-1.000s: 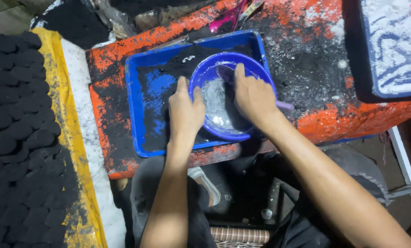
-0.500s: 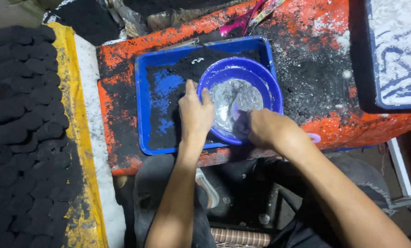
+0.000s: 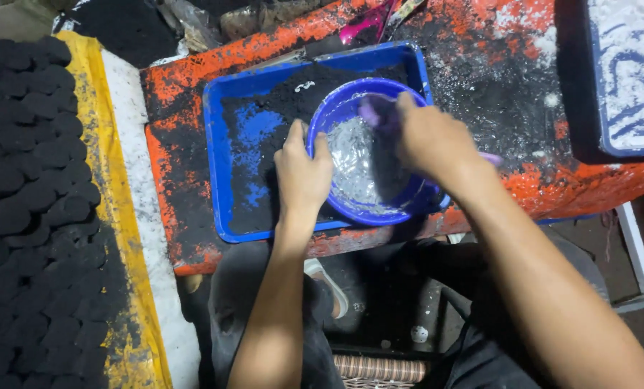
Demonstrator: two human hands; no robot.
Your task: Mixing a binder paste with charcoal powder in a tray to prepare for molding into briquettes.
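A blue plastic bowl (image 3: 334, 114) with grey-silver powder inside sits in a blue tray (image 3: 217, 151) dusted with black powder. My left hand (image 3: 302, 173) grips the bowl's near left rim. My right hand (image 3: 430, 140) reaches into the bowl from the right and holds a small purple scoop (image 3: 377, 112) over the far side of the powder; a purple piece (image 3: 491, 158), perhaps its handle, sticks out behind the hand.
The tray rests on an orange table (image 3: 264, 50) smeared with black and white powder. Another blue tray (image 3: 628, 79) with white powder lies at the right. Rows of black moulded pieces (image 3: 27, 202) lie on a yellow-edged board at the left. My knees are below the table edge.
My right hand went from the bowl down to its near right edge, then back in towards the far rim. The left hand has stayed on the bowl's left rim. The view has shifted slightly.
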